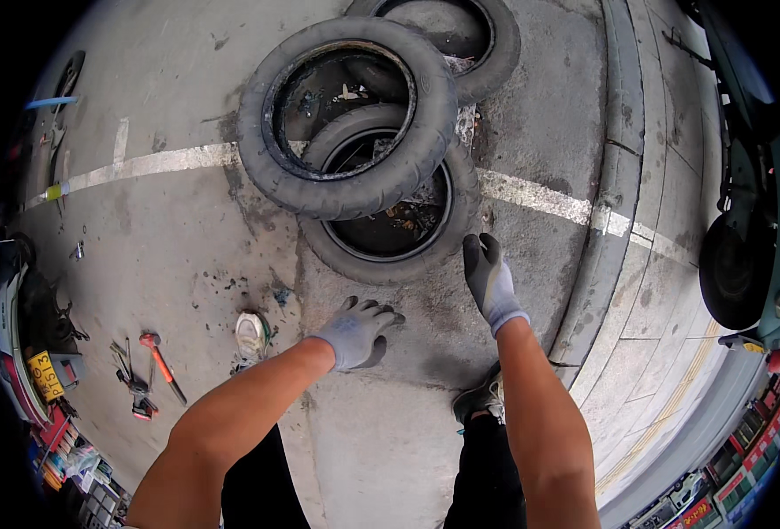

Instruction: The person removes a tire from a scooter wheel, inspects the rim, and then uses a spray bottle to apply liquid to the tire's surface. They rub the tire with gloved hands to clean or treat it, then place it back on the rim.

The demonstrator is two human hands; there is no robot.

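Note:
Three scuffed tires lie overlapping on the pavement: a top tire (421, 154) tilted over a lower tire (368, 264), and a rear tire (500, 66) behind them. Grimy debris shows inside their openings. My left hand (354, 331), in a grey-and-white glove, hangs below the lower tire with fingers spread and nothing in them. My right hand (493, 282), gloved alike, is beside that tire's right side, fingers raised and apart, holding nothing visible.
A red-handled hammer (165, 361) and other tools (134, 388) lie at left. A scooter (24, 326) stands at far left, a dark green vehicle (773, 291) at far right. A curb (615, 176) runs along the right. My shoes (251, 339) show below.

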